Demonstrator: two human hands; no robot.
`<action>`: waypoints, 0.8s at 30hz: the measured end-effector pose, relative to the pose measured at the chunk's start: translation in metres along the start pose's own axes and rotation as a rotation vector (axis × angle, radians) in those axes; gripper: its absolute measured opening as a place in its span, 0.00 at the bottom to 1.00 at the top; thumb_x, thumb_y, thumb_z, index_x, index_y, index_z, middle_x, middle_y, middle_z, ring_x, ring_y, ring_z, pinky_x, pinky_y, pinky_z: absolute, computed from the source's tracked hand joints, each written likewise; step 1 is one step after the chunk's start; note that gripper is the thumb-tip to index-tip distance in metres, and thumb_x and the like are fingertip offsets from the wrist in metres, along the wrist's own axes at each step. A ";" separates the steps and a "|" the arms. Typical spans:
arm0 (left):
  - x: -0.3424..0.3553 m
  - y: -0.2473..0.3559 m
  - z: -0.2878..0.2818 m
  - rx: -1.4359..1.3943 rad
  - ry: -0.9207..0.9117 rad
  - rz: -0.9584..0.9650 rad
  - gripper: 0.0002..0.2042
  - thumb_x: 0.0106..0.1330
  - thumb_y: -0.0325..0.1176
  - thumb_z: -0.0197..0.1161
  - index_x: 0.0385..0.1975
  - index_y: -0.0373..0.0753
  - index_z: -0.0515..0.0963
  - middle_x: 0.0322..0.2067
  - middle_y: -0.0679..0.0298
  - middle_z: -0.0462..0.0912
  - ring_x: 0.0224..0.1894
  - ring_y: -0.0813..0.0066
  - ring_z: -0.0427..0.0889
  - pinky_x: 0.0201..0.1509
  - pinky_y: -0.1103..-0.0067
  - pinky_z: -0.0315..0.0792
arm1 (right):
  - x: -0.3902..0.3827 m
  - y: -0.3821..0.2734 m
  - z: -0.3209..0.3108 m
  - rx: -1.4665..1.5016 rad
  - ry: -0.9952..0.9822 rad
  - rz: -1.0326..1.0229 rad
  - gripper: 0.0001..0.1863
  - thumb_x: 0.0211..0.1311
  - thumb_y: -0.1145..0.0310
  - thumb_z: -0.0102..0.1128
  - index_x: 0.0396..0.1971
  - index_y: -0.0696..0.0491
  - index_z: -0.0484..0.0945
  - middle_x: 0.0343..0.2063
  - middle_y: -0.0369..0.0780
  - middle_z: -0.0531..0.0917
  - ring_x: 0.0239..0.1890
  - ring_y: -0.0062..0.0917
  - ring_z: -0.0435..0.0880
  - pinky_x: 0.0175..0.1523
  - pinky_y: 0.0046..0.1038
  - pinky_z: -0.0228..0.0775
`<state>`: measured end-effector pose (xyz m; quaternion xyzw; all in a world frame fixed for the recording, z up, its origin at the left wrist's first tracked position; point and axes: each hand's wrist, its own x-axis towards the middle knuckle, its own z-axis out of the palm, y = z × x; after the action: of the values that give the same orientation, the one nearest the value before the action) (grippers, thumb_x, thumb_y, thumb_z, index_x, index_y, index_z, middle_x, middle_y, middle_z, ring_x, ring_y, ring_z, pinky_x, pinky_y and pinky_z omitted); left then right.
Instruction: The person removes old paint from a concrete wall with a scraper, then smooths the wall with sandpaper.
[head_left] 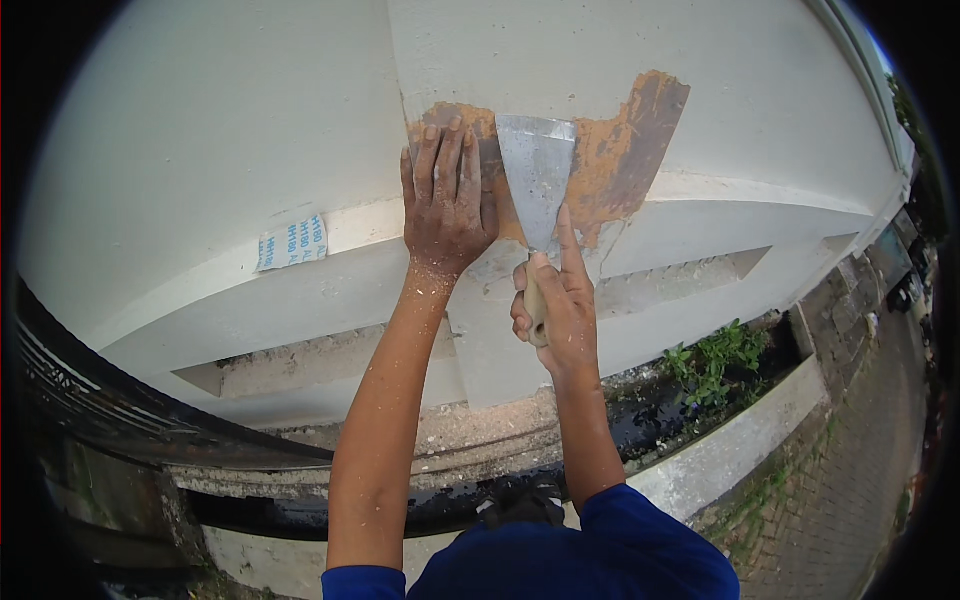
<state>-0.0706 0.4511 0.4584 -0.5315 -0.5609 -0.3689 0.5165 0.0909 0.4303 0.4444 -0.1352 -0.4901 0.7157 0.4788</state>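
My right hand (563, 310) grips the pale handle of a scraper (538, 170), its index finger stretched along the edge of the wide metal blade. The blade points up and lies over a bare orange-brown and grey patch (640, 150) where the wall's white paint is gone. Just left of the blade, my left hand (447, 200) rests flat on the same patch, fingers extended, holding nothing. Pale flakes and dust cling to my left hand and forearm. Around the patch the white wall (250, 110) still has its paint, with ragged edges.
A piece of sandpaper (293, 243), showing its printed backing, lies on the wall's ledge at left. Below run recessed slots and a dark water-filled drain (440, 513) with green plants (725, 355). A dark metal gate (120, 390) stands left; a paved path (850, 480) lies right.
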 end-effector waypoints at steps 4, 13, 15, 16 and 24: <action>-0.003 0.001 0.002 0.013 0.005 0.005 0.22 0.60 0.33 0.51 0.53 0.28 0.67 0.57 0.53 0.64 0.63 0.55 0.56 0.65 0.59 0.50 | -0.003 0.003 -0.012 0.010 -0.005 0.055 0.31 0.66 0.69 0.43 0.66 0.46 0.43 0.21 0.34 0.72 0.10 0.12 0.66 0.10 0.16 0.55; -0.004 0.001 0.004 0.020 0.014 0.005 0.21 0.62 0.34 0.50 0.52 0.28 0.66 0.57 0.52 0.64 0.63 0.55 0.57 0.65 0.59 0.51 | -0.008 -0.003 -0.014 0.002 0.004 0.081 0.31 0.65 0.68 0.46 0.66 0.47 0.45 0.21 0.35 0.72 0.10 0.11 0.66 0.10 0.14 0.55; -0.001 0.003 0.001 0.015 0.005 0.002 0.21 0.62 0.34 0.49 0.52 0.27 0.67 0.57 0.52 0.64 0.62 0.54 0.57 0.65 0.59 0.51 | -0.008 -0.006 -0.010 -0.024 0.012 0.044 0.31 0.65 0.69 0.46 0.66 0.47 0.46 0.22 0.35 0.72 0.10 0.11 0.66 0.10 0.14 0.55; 0.000 0.003 0.001 0.009 0.003 0.000 0.21 0.62 0.35 0.49 0.52 0.27 0.67 0.57 0.52 0.64 0.62 0.54 0.57 0.65 0.59 0.51 | -0.010 -0.007 -0.009 -0.024 0.014 0.050 0.31 0.65 0.69 0.46 0.66 0.47 0.46 0.22 0.35 0.72 0.10 0.11 0.66 0.10 0.14 0.55; -0.002 0.003 0.002 0.043 -0.005 0.013 0.22 0.62 0.36 0.49 0.52 0.27 0.67 0.57 0.52 0.65 0.62 0.53 0.57 0.65 0.59 0.50 | -0.006 -0.008 -0.009 -0.086 0.009 0.025 0.31 0.65 0.69 0.45 0.66 0.48 0.45 0.21 0.35 0.72 0.10 0.11 0.66 0.10 0.14 0.54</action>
<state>-0.0684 0.4528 0.4557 -0.5248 -0.5667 -0.3519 0.5288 0.1044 0.4313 0.4445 -0.1652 -0.5163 0.6994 0.4658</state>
